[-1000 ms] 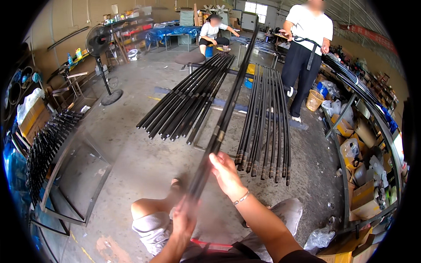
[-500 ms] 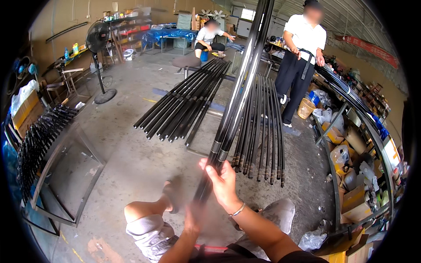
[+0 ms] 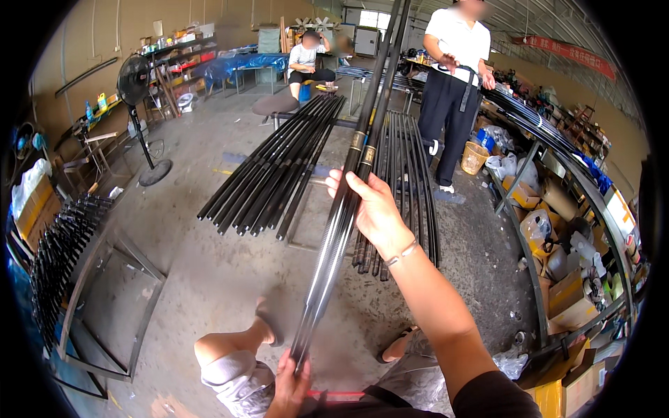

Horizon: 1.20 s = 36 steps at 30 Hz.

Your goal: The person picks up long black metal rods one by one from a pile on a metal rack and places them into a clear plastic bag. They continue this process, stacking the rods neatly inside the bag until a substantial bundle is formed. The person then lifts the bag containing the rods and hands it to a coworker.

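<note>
Two long, glossy black poles (image 3: 327, 254) with gold bands slant up and away in front of me, side by side. My right hand (image 3: 374, 205) is closed round them a little below the bands, with the thumb on top and a bracelet at the wrist. At their lower ends, close to my lap, the fingers of my left hand (image 3: 291, 380) are wrapped round the poles. Beyond my hands lies a row of black poles (image 3: 275, 174) on a low support. Behind my right hand, a second row of thinner black poles (image 3: 411, 177) shows, partly hidden.
A rack of short black rods (image 3: 66, 244) stands at the left beside a metal frame (image 3: 139, 327). A fan (image 3: 143, 118) stands farther back. One person (image 3: 456, 70) stands beyond the second row; another (image 3: 306, 59) sits at the back. Shelving with boxes (image 3: 571, 306) lines the right.
The held poles have slid up and away, their bands now higher. My right hand is farther forward with its arm stretched out; my left hand is lower, at the pole ends. The view has shifted.
</note>
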Motion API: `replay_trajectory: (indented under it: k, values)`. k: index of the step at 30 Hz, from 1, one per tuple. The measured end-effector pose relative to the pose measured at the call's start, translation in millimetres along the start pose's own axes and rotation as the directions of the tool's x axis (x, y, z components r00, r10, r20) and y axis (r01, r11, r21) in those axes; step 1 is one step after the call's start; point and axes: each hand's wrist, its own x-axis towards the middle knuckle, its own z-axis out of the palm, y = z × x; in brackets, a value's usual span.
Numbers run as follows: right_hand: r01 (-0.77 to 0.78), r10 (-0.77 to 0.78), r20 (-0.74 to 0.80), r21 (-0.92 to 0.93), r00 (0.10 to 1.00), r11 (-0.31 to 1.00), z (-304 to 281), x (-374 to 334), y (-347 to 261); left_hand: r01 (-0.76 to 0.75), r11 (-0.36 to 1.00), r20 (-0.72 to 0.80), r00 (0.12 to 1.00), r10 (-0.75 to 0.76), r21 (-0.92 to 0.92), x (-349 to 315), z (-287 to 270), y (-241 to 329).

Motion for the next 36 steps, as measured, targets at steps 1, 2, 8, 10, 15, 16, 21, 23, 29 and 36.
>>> replay_trajectory:
  k: [1, 2, 8, 10, 15, 16, 21, 23, 29, 36]
  values:
    - [-0.026, 0.027, -0.052, 0.017, 0.998, 1.0, -7, 3, 0, 0.011, 0.999, -0.019, 1.0, -0.01, 0.05, -16, 7, 11]
    - [-0.057, 0.058, -0.098, 0.016, 0.994, 0.998, -13, 5, 5, 0.011, 0.995, -0.042, 0.999, -0.007, 0.101, -28, 12, 20]
    - [-0.145, 0.157, -0.222, 0.071, 0.962, 0.987, -57, -3, 31, 0.055, 0.88, -0.128, 0.992, 0.006, 0.471, -75, 67, 50]
    - [-0.163, 0.171, -0.201, 0.056, 0.965, 0.985, -58, -5, 33, 0.073, 0.877, -0.095, 0.995, -0.031, 0.476, -72, 44, 48]
    - [-0.21, 0.232, -0.204, 0.121, 0.951, 0.97, -79, 1, 41, 0.024, 0.916, -0.083, 0.997, 0.01, 0.402, -74, 29, 39]
    - [-0.198, 0.214, -0.154, 0.111, 0.965, 0.974, -86, 2, 43, -0.015, 0.944, -0.057, 0.998, 0.036, 0.331, -72, 30, 38]
    - [-0.236, 0.261, -0.148, 0.166, 0.954, 0.957, -70, -15, 48, -0.055, 0.963, -0.066, 0.995, 0.075, 0.264, -70, 47, 41]
    - [-0.237, 0.254, -0.079, 0.183, 0.964, 0.954, -66, -28, 59, -0.072, 0.963, -0.047, 0.995, 0.087, 0.258, -70, 54, 40]
    - [-0.205, 0.234, -0.114, 0.216, 0.966, 0.955, -63, -34, 65, -0.085, 0.952, -0.084, 0.99, 0.115, 0.295, -73, 49, 40]
    - [-0.223, 0.261, -0.142, 0.235, 0.955, 0.946, -51, -54, 83, -0.182, 0.928, 0.002, 0.981, 0.192, 0.324, -86, 28, 53]
